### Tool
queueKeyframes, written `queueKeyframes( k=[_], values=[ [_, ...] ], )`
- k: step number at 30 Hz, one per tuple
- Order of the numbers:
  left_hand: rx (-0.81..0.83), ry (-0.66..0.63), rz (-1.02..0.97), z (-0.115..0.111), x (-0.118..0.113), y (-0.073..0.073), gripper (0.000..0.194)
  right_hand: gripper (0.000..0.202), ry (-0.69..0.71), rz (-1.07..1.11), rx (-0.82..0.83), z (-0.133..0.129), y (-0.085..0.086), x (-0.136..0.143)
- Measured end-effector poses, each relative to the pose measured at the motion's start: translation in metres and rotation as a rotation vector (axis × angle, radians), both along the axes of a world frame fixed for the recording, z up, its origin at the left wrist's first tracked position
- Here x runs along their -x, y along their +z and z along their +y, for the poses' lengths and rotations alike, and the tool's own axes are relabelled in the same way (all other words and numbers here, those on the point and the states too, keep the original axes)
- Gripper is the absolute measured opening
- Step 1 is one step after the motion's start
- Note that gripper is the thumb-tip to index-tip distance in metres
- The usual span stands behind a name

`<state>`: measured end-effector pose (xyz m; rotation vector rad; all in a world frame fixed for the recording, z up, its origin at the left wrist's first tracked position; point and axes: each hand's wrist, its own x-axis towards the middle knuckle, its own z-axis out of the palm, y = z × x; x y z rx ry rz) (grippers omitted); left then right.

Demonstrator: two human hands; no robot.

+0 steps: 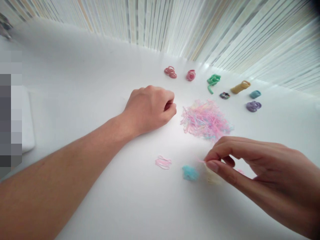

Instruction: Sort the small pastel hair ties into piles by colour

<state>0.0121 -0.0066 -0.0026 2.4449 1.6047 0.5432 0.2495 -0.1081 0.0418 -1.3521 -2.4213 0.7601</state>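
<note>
My right hand pinches a thin pink rubber band between thumb and forefinger. Below those fingertips lies a cream rubber band group, partly covered by the hand. Just left of it sits a small blue rubber band pile, and farther left several pale pink rubber bands. A bit of pink shows through the gap behind my right thumb. My left hand rests on the table in a loose fist, with nothing seen in it. Beside its knuckles spreads a large heap of mixed pastel rubber bands.
Along the back of the white table are red, pink, green, tan, teal, purple and multicoloured coiled bundles. A striped curtain hangs behind. At left, a blurred patch hides part of a white object.
</note>
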Motion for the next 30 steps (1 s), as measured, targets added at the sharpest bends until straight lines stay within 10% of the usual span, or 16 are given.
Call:
queueKeyframes(
  k=[30],
  values=[
    [-0.008,0.073,0.105,0.003,0.002,0.003,0.034,0.015,-0.155,0.145,0.014,-0.035,-0.002,-0.039]
  ],
)
